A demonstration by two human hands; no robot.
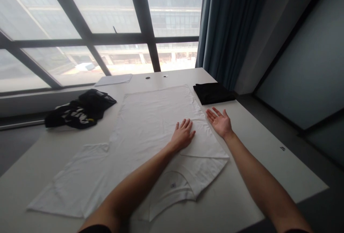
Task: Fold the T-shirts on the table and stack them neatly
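Observation:
A white T-shirt (pixel 145 122) lies spread on the white table, its neckline toward me and its hem toward the window. The sleeve on the left is stretched out, while the right side of the shirt is folded inward over itself. My left hand (pixel 183 134) rests flat on the folded part with fingers spread. Just beyond the shirt's right edge, my right hand (pixel 219 122) is palm up with its fingers stretched out and holds nothing. My left forearm hides part of the shirt near the collar.
A folded black cloth (pixel 213 93) lies at the table's far right. On the far left is a crumpled black garment (pixel 83 109) with white markings. White sheets (pixel 114 79) lie by the window. A blue curtain (pixel 228 28) hangs beyond the table (pixel 258 147).

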